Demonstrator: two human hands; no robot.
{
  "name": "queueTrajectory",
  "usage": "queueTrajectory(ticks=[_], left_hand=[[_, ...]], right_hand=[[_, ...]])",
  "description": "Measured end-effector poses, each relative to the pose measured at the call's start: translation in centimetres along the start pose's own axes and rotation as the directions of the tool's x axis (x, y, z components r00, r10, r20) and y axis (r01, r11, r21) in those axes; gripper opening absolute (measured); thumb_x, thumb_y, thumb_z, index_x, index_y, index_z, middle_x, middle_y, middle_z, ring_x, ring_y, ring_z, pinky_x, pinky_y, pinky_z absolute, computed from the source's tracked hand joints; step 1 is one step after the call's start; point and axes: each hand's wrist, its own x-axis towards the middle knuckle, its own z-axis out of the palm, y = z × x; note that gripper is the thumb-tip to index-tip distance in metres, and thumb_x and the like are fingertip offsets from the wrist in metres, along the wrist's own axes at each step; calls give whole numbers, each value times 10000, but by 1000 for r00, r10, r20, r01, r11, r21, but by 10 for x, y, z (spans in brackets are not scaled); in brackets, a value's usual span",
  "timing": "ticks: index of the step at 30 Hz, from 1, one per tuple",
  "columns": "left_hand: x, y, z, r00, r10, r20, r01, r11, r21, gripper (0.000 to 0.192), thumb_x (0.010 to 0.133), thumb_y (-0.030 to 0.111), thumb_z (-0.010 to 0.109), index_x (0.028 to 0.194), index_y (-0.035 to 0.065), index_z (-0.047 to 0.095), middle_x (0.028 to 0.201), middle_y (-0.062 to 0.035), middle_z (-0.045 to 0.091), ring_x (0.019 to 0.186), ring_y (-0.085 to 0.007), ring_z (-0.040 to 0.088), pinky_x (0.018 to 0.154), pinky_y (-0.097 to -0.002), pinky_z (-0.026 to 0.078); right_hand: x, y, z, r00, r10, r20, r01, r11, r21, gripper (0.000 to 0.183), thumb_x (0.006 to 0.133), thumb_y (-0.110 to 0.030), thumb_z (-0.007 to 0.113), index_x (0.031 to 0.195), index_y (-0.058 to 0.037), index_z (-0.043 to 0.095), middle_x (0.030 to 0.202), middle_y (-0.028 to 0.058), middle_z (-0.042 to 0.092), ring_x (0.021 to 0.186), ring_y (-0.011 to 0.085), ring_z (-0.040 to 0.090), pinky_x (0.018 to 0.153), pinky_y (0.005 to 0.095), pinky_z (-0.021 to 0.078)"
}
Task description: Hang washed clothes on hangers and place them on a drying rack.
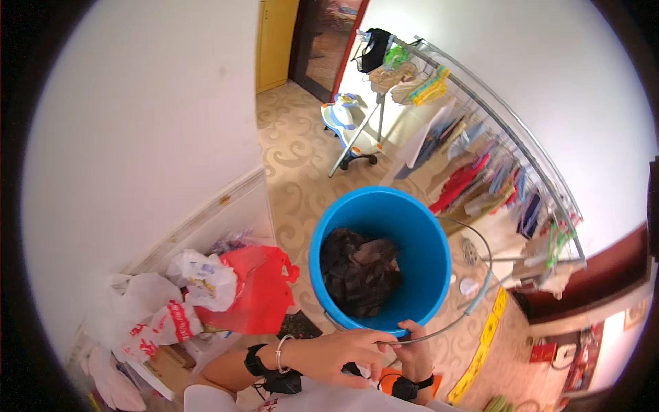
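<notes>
A blue plastic bucket (pixel 382 198) is close before me, mouth towards me, with dark crumpled cloth (pixel 360 273) inside. Its wire handle (pixel 443 330), with a grey grip sleeve, hangs out to the right side. My right hand (pixel 413 355) grips the near rim, thumb over the edge. Beside it, my left hand (pixel 332 355) reaches across from the left, fingers curled by the rim and the handle wire. A small black and white patch shows between its thumb and fingers; whether it holds anything there is unclear.
A metal drying rack (pixel 489 108) hung with clothes stands along the right wall. A child's ride-on toy (pixel 342 118) is behind its near leg. Plastic bags, one red (pixel 252 288), are piled at left. Yellow tape (pixel 486 335) runs along the patterned floor.
</notes>
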Motion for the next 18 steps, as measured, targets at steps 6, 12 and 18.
queueTrajectory(ticks=[6, 12, 18], left_hand=[[117, -32, -53, 954, -126, -273, 118, 992, -44, 178, 813, 200, 642, 752, 48, 572, 1297, -172, 393, 1131, -279, 467, 949, -375, 382], [181, -41, -93, 927, -192, -322, 205, 979, 6, 194, 818, 202, 641, 737, 46, 559, 1248, -155, 434, 1116, -268, 485, 937, -361, 392], [206, -62, -141, 895, -200, -400, 205, 978, -29, 164, 825, 174, 641, 748, 52, 562, 1218, -164, 450, 1119, -277, 485, 933, -364, 397]], right_hand=[[109, -124, 12, 984, 175, 37, -169, 978, -123, 286, 708, 20, 544, 991, 12, 500, 895, 117, 582, 747, 266, 607, 620, 390, 565], [147, -200, 49, 988, 148, 53, -124, 942, -312, 291, 727, 10, 531, 1015, 7, 497, 875, 93, 572, 724, 233, 601, 600, 350, 554], [203, -234, 90, 990, 141, 5, -125, 892, -435, 227, 738, 3, 528, 965, 2, 521, 878, 94, 586, 699, 204, 591, 521, 295, 494]])
